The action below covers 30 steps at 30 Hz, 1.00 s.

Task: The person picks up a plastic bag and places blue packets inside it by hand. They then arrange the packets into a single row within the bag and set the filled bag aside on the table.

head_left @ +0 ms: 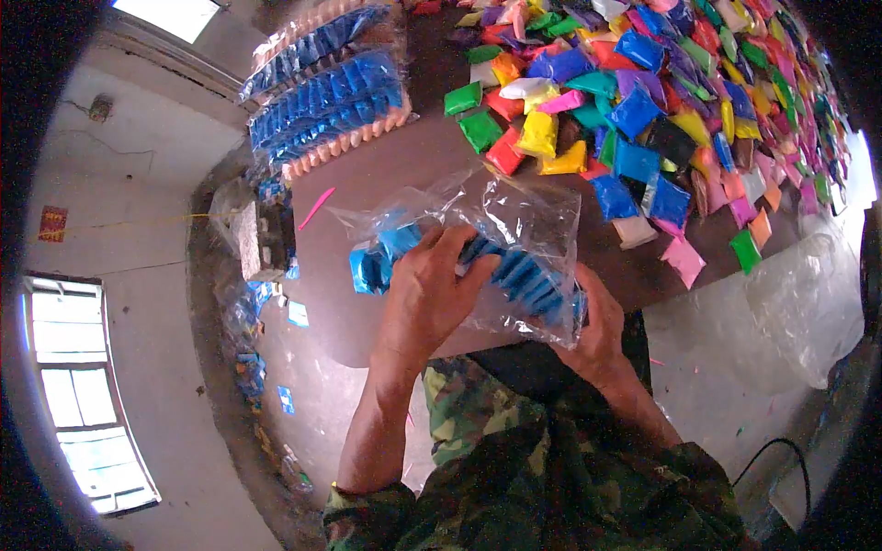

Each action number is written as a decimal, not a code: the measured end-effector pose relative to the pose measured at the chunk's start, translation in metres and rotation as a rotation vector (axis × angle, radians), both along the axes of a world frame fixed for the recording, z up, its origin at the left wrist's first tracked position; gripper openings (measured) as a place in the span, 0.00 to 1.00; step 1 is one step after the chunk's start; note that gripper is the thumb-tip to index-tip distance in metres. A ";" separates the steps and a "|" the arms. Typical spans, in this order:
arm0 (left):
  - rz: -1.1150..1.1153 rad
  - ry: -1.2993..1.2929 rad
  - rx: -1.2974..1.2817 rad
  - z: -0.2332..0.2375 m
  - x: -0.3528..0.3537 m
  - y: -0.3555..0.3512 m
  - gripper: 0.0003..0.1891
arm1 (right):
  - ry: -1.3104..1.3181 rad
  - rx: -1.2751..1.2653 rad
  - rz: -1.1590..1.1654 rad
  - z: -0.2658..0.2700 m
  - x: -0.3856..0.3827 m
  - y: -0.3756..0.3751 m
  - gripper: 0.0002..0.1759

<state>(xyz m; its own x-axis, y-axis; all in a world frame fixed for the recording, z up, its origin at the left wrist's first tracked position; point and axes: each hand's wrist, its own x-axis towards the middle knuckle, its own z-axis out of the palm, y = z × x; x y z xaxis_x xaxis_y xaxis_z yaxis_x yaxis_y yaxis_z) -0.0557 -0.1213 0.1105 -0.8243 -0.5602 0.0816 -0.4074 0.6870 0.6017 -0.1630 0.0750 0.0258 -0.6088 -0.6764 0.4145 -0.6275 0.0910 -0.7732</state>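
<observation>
A row of small blue packets lies partly inside a clear plastic bag at the near edge of the table. My left hand curls over the row's left part, thumb and fingers closed on the packets. To its left, a few lighter blue packets stick out. My right hand grips the bag at the row's right end; some of its fingers are hidden behind the film. A thin pink strip rests on the table to the left.
A large heap of packets in many colours covers the brown table's right and back. Filled bags of blue and peach packets are stacked at back left. Clear plastic sheeting hangs at right. Litter lies on the floor at left.
</observation>
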 end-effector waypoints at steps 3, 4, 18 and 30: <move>0.022 0.018 -0.092 0.013 0.003 0.007 0.14 | -0.050 0.023 0.003 0.003 0.000 0.000 0.45; 0.036 0.037 -0.109 0.018 0.006 0.011 0.13 | -0.072 0.033 0.005 0.004 0.000 -0.001 0.45; 0.254 -0.053 0.028 -0.030 0.105 -0.113 0.20 | -0.074 -0.001 0.036 0.004 0.002 0.002 0.43; 0.193 -0.127 0.301 -0.008 0.120 -0.115 0.17 | -0.099 0.027 0.024 0.003 0.004 0.003 0.43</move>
